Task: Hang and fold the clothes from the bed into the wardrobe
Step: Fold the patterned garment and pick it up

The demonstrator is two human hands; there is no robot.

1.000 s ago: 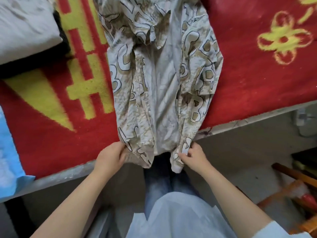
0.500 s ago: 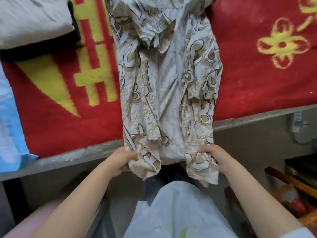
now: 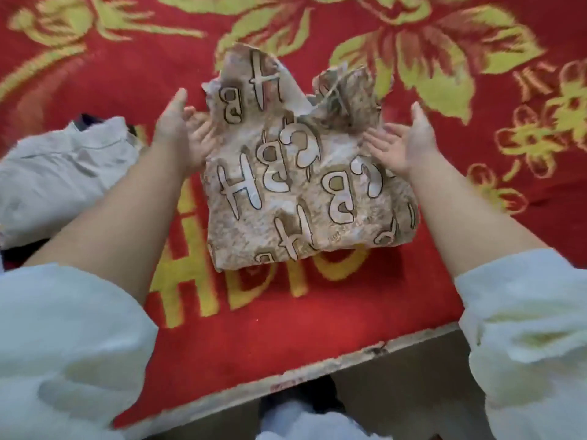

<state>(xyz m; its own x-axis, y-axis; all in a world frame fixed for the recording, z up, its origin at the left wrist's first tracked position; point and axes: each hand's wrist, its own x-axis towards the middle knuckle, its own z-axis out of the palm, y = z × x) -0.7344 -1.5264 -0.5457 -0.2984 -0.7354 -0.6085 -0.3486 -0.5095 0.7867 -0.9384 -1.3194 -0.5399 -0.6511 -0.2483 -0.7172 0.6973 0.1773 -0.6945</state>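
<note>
A beige shirt printed with large letters [image 3: 298, 192] lies folded over on the red bed cover [image 3: 286, 319], its upper flap still standing up at the far side. My left hand [image 3: 182, 134] is at the shirt's left edge, palm turned inward, fingers straight and touching the cloth. My right hand [image 3: 403, 141] is at the right edge, palm inward, fingers straight and spread against the cloth. Neither hand grips the fabric.
A pale grey folded garment [image 3: 60, 173] lies on the bed to the left, with something dark under it. The bed's front edge [image 3: 317, 363] runs across below the shirt, with floor beyond it.
The shirt's lower hem, held by both hands off the bed edge, has been carried up and over onto the upper half. Both hands have let go and now lie open at its sides.
</note>
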